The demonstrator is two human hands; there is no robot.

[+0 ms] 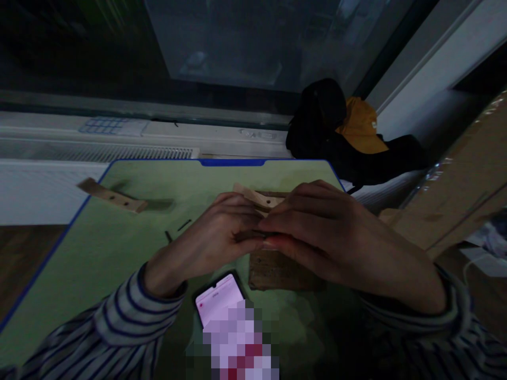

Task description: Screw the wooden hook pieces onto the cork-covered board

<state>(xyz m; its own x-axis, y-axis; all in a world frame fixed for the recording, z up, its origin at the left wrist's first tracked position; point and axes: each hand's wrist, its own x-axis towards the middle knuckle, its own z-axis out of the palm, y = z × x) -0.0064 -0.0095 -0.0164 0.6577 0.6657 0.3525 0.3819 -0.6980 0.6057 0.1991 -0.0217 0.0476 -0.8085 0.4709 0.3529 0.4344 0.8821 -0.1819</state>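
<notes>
Both my hands meet over the middle of a green table [99,248] with a blue edge. My left hand [209,240] and my right hand [320,232] are closed, fingertips pinched together on a small wooden piece [247,236]. A light wooden bar with holes [257,198] sticks out behind my fingers. A darker flat wooden board [277,272] lies on the table under my right hand. Another drilled wooden bar [113,195] lies apart at the far left of the table.
A lit phone [222,303] lies near my left wrist. Small dark pegs [184,225] lie on the table left of my hands. A black bag with a yellow cap [362,126] sits on the sill at the right. Cardboard boxes [463,184] stand at the right.
</notes>
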